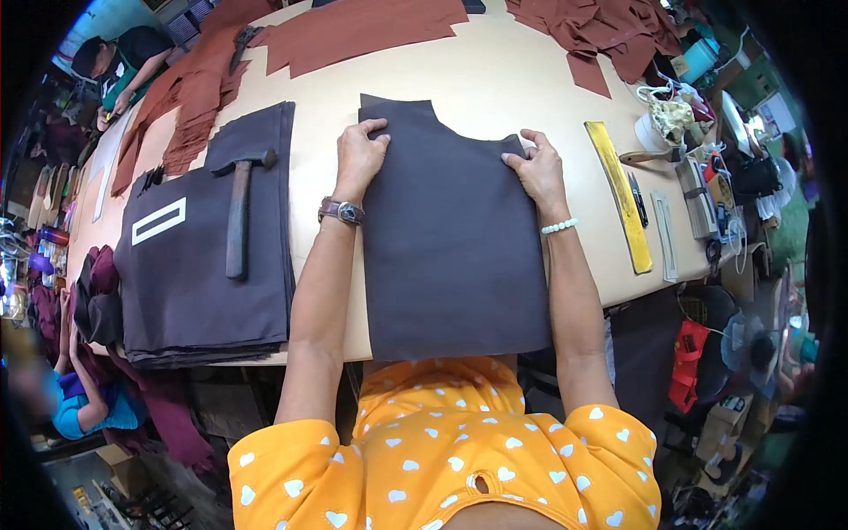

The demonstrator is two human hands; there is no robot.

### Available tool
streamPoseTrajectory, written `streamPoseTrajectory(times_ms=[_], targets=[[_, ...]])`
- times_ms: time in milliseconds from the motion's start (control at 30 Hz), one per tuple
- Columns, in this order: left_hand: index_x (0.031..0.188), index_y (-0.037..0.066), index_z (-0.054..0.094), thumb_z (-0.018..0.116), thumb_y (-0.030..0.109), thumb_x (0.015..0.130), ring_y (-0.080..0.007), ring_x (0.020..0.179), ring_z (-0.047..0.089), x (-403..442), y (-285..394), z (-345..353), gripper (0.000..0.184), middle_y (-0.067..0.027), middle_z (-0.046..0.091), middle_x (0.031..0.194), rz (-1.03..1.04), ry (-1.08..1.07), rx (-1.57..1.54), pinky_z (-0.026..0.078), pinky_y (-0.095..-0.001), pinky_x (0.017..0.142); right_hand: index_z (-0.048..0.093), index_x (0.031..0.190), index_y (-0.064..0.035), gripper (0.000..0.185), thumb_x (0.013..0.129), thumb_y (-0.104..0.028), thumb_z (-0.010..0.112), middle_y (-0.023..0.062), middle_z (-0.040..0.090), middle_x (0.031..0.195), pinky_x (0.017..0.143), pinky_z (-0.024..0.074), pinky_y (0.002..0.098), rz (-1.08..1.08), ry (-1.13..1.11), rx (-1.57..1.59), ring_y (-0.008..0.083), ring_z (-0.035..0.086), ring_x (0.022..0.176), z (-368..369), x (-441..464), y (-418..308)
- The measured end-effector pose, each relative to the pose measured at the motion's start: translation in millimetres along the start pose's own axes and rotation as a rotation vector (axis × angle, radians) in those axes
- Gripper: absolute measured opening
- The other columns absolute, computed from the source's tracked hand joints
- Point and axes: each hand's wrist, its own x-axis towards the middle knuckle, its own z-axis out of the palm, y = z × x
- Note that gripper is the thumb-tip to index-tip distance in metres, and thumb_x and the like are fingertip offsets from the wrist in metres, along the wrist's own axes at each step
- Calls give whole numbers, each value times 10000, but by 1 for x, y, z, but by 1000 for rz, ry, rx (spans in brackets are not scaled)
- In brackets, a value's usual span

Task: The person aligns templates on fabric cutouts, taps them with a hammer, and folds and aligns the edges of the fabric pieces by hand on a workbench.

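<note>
Here, dark cloth (455, 252) — left fingers (377, 124), right fingers (533, 138) touching its sides.

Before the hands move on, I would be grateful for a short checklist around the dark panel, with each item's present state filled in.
1. Both hands at the panel's far corners: ok, left hand at one, right hand at the other.
2. Dark panel lying flat: ok, no large fold shows.
3. Panel is a single layer: cannot tell from above.
4. Near edge supported by the table: cannot tell, the panel hides the table's edge there.
5. Hammer and yellow ruler off the panel: ok, hammer on the left stack, ruler on the table to the right.
6. Left stack's edges even: not ok, layers stagger along the near side.
</note>
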Motion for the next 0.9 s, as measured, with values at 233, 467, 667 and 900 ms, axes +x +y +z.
streamPoseTrajectory(times_ms=[233, 467, 667, 900], targets=[[1050, 43, 652, 624, 80, 685, -279, 930, 627, 8, 1, 0, 369, -209, 642, 990, -3, 1, -14, 479, -319, 844, 524, 1151, 19, 532, 671, -115, 708, 206, 656, 905, 776, 497, 316, 11, 9, 20, 256, 646, 834, -3, -2, -6], [1023, 32, 661, 604, 84, 673, -298, 897, 634, 5, 5, -3, 359, -223, 647, 938, -14, -12, 2, 481, -336, 837, 514, 1169, 31, 553, 663, -106, 689, 223, 648, 925, 767, 500, 309, 5, -28, 93, 250, 647, 832, -1, 2, 4], [959, 30, 681, 604, 104, 710, -309, 848, 642, 5, 5, 2, 272, -208, 656, 869, 46, 99, 94, 483, -343, 827, 512, 1178, 29, 562, 658, -113, 673, 225, 648, 918, 768, 499, 313, 1, -20, 76, 260, 646, 836, -2, 1, 2], [926, 46, 693, 596, 118, 736, -311, 857, 640, 7, 2, 2, 225, -197, 657, 884, 39, 85, 126, 481, -346, 830, 514, 1178, 27, 574, 649, -130, 671, 256, 627, 973, 791, 494, 322, -10, -2, 63, 288, 637, 873, 0, 3, 7]])
